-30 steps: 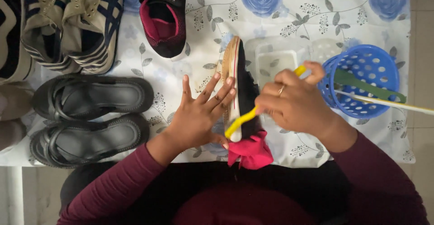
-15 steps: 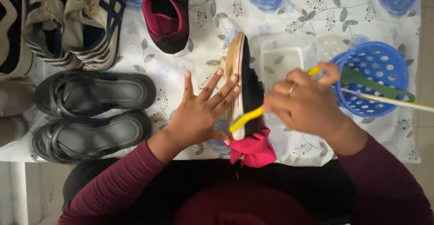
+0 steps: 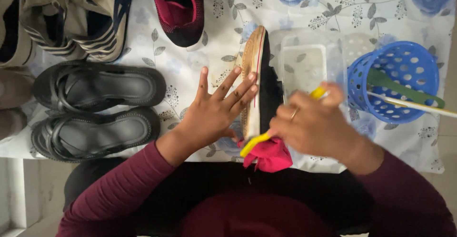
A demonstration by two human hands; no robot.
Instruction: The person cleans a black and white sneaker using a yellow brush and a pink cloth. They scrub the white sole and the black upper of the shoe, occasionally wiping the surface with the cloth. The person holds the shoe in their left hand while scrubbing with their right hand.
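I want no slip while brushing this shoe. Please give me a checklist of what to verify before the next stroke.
1. Left hand braces the shoe with spread fingers on its sole: ok.
2. Shoe stands on its edge: ok.
3. Right hand holds the yellow brush: ok.
4. Bristles touching the shoe: cannot tell, the hand is blurred.
5. Clear tray sits directly beside the shoe, close to the stroke: not ok.
6. Blue basket stands apart from the shoe: ok.

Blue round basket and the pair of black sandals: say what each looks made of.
Blue round basket: likely moulded plastic, slightly glossy, with regular punched holes. Pair of black sandals: probably rubber or synthetic leather, matte, with ridged edges; cannot tell which.
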